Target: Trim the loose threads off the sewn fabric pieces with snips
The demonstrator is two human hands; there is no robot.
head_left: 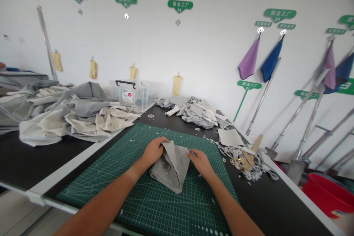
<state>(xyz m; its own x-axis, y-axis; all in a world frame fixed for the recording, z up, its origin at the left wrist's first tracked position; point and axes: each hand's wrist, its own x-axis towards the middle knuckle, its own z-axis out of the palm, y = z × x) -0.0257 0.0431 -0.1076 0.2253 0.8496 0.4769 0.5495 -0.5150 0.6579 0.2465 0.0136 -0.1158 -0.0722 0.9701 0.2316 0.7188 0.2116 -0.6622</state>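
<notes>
A folded grey fabric piece [170,167] lies in the middle of a green cutting mat [110,188], with one corner raised. My left hand [154,151] grips the top of the fold from the left. My right hand [199,163] rests at the fold's right edge, pinching a small pointed metal tool [191,152] between its fingers. The tool's tip touches or nearly touches the fabric, and the fingers hide most of it. Small pale fabric scraps are scattered over the upper part of the mat.
The mat lies on a long black table [35,158]. Heaped grey and cream fabric [80,114] rises to the left, and another heap [193,111] sits ahead. Scissors lie among scraps [243,160] to the right. A transparent plastic box [132,94] stands behind, and a red bucket [328,193] sits beyond the table's right edge.
</notes>
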